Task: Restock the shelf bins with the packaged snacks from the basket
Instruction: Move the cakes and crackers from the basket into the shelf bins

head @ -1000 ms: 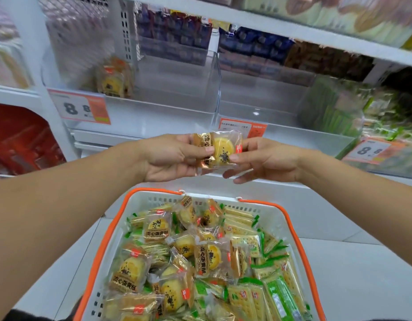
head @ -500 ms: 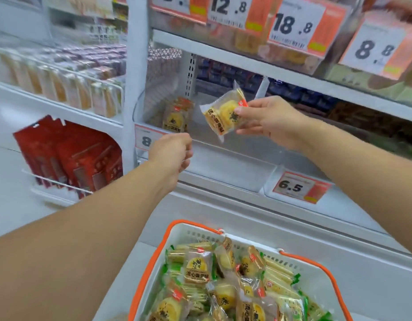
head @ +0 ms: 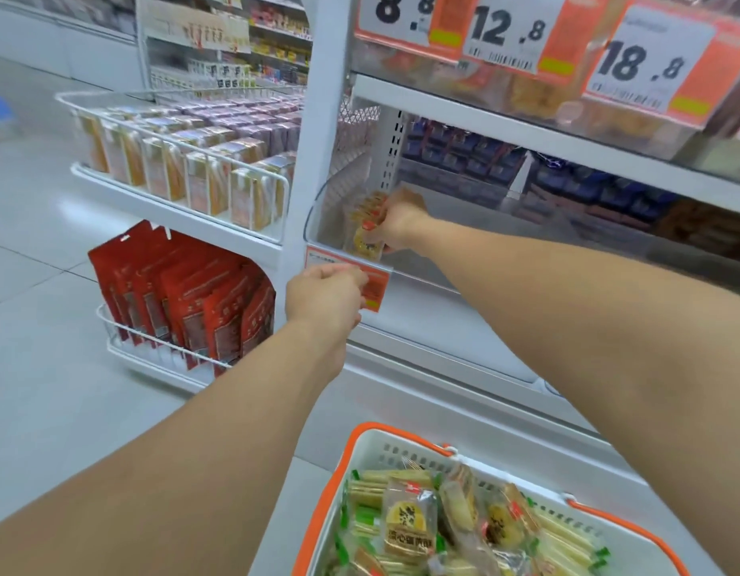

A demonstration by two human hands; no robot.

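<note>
My right hand (head: 397, 220) reaches inside a clear shelf bin (head: 318, 226) and holds a yellow packaged snack (head: 366, 243) against a few similar packs standing at the bin's left end. My left hand (head: 324, 299) hovers just in front of the bin's orange price tag (head: 376, 291), fingers curled, with nothing visible in it. The white basket with an orange rim (head: 351, 446) sits at the bottom right, filled with several yellow snack packs (head: 408, 523) and green-edged cracker packs (head: 362, 490).
Red pouches (head: 185, 297) fill a low wire rack on the left, with boxed goods (head: 202, 176) on the rack above. Blue packs (head: 568, 180) sit in bins further right. Price signs (head: 509, 31) hang on the upper shelf. Tiled floor lies to the left.
My right hand carried the snack pack leftward and down into the bin, up against the packs standing there. My left hand shifted toward the price tag. The view swung left.
</note>
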